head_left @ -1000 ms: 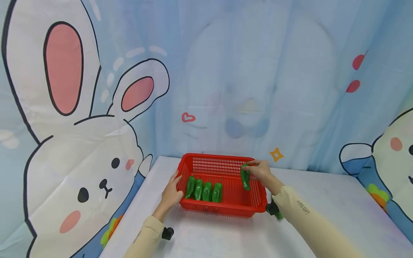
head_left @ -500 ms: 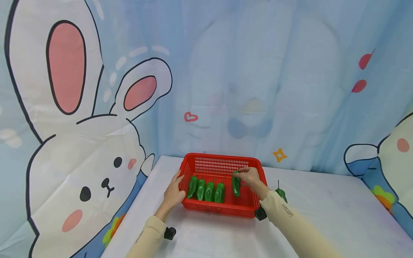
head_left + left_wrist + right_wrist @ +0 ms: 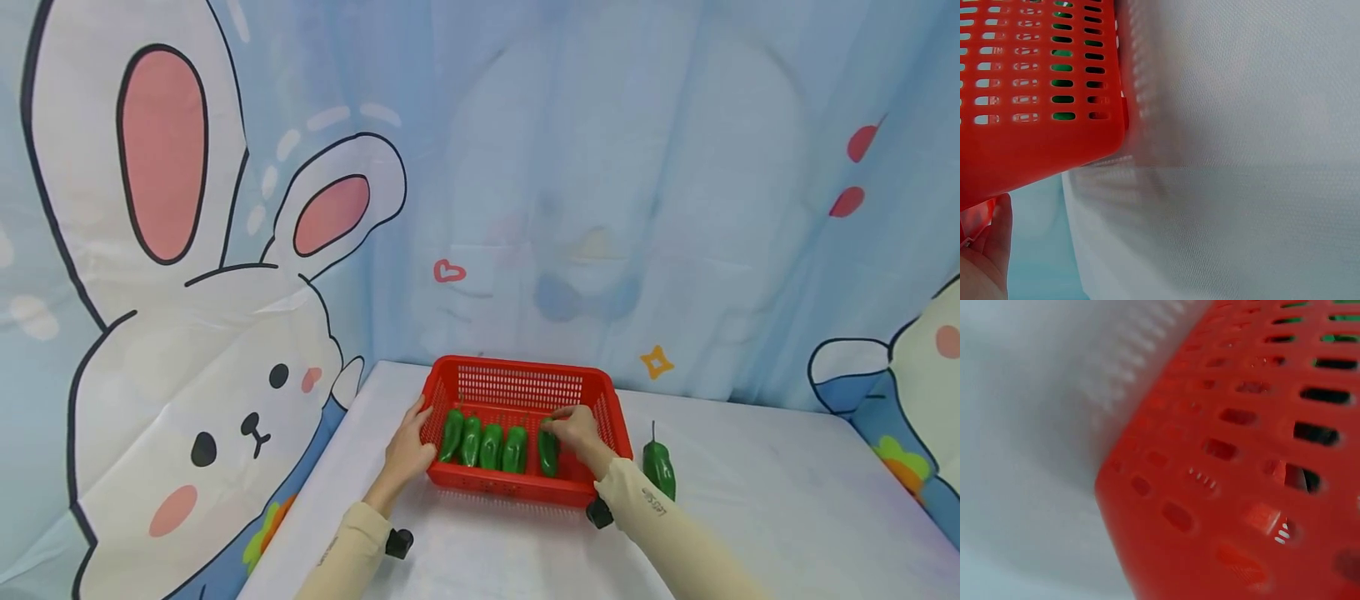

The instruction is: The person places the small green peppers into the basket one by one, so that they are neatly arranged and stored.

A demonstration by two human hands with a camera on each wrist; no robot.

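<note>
A red plastic basket with slotted walls stands on the white table. Inside, several green peppers lie in a row from the left, stems toward the back. My right hand reaches over the basket and pinches one more green pepper by its upper end, just right of that row. My left hand holds the basket's left side, its fingers along the rim; part of this hand shows beside the red wall in the left wrist view. Only the basket wall fills the right wrist view, hiding the right hand.
Another green pepper lies on the table right of the basket, its stem pointing back. The white table reaches to a light blue curtain printed with cartoon rabbits, close behind the basket.
My right hand has moved left and lowered its pepper from the basket's right side to beside the row. The pepper on the table, earlier mostly covered by the right arm, now shows.
</note>
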